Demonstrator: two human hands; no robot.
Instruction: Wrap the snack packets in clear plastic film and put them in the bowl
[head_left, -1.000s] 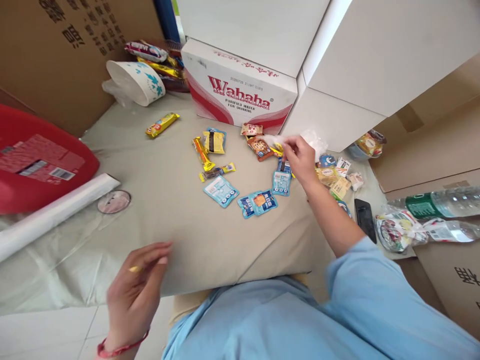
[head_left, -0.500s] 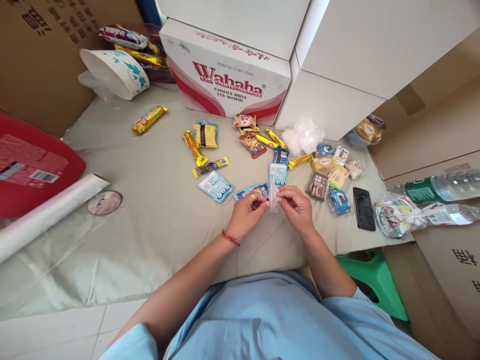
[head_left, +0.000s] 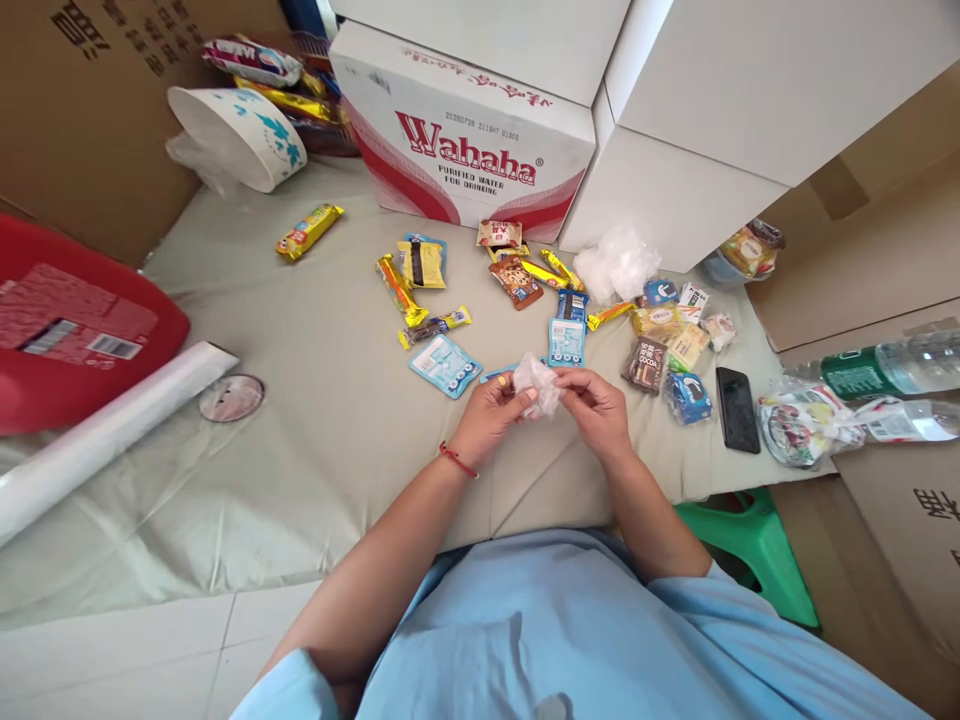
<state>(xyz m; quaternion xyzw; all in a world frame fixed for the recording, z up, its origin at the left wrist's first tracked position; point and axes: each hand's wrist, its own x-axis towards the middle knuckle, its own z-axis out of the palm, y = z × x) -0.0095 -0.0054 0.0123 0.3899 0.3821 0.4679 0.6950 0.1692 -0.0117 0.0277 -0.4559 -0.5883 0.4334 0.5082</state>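
Between my two hands is a crumpled, clear plastic bag [head_left: 538, 384]. The fingers of my left hand [head_left: 489, 412] pinch its left side; a red bracelet circles that wrist. My right hand [head_left: 598, 408] grips the bag's right edge between thumb and fingers. Just beyond the hands lie a light-blue snack packet [head_left: 566, 343] and another blue packet, mostly hidden behind my left hand. Left of these rests a second light-blue packet [head_left: 445, 366], beside a small yellow-ended snack bar [head_left: 435, 327].
A white Wahaha carton [head_left: 469, 150] stands at the back. Crumpled clear bags [head_left: 619, 264] and several wrapped snacks lie to the right, near a black phone [head_left: 737, 410] and plastic bottles [head_left: 892, 368]. At left are a red container [head_left: 82, 330] and a white roll [head_left: 112, 435].
The plastic bag has gone from a narrow bunched strip to a wider, puffed shape between my fingers. The whole view has shifted slightly; the snacks lie as before.
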